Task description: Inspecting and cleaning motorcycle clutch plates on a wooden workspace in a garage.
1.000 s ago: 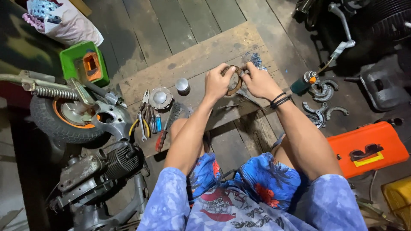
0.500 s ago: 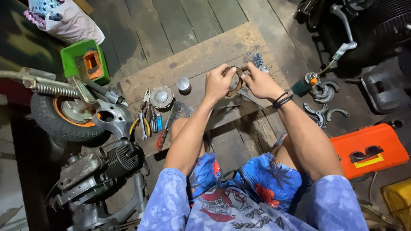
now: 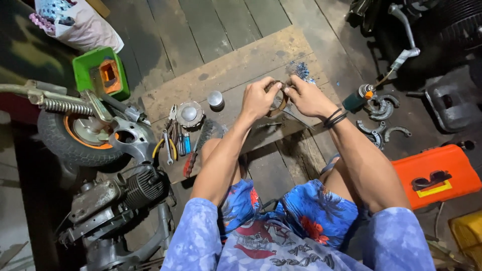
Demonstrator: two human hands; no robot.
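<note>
While both hands pinch it, left hand [image 3: 257, 99] and right hand [image 3: 307, 96] fingers clamp a curved, rusty-brown brake shoe [image 3: 277, 98].

We are seeing bright light falling from above on the wooden board [image 3: 236, 65] and both forearms, while the corners are sinking into darkness. The orange case [image 3: 437, 173] is glowing strongly. Edges are bending slightly; focus is staying crisp mid-frame.
</note>
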